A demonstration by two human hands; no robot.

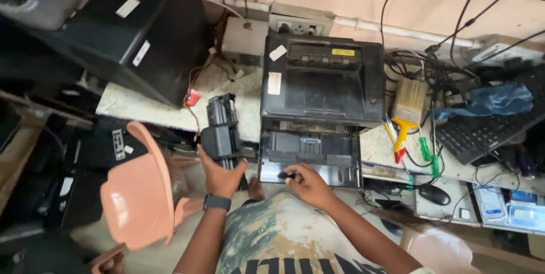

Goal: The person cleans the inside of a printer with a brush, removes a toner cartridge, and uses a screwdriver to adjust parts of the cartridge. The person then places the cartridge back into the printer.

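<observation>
Pale speckled stone counter [142, 106] along the wall, crowded. At the middle, a black printer [323, 78]; left of it, a black toner cartridge [222, 129] and a large black machine [125, 30]. To the right, a wide paintbrush [410, 101], green-handled screwdrivers [424, 149], a black keyboard [482, 129], tangled cables [420, 61].

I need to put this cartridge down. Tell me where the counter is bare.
The barest patch of counter lies between the dark case and the cartridge in the left hand. A smaller patch sits right of the printer, below the brush. Further right, cables, screwdrivers and keyboard crowd it.
</observation>
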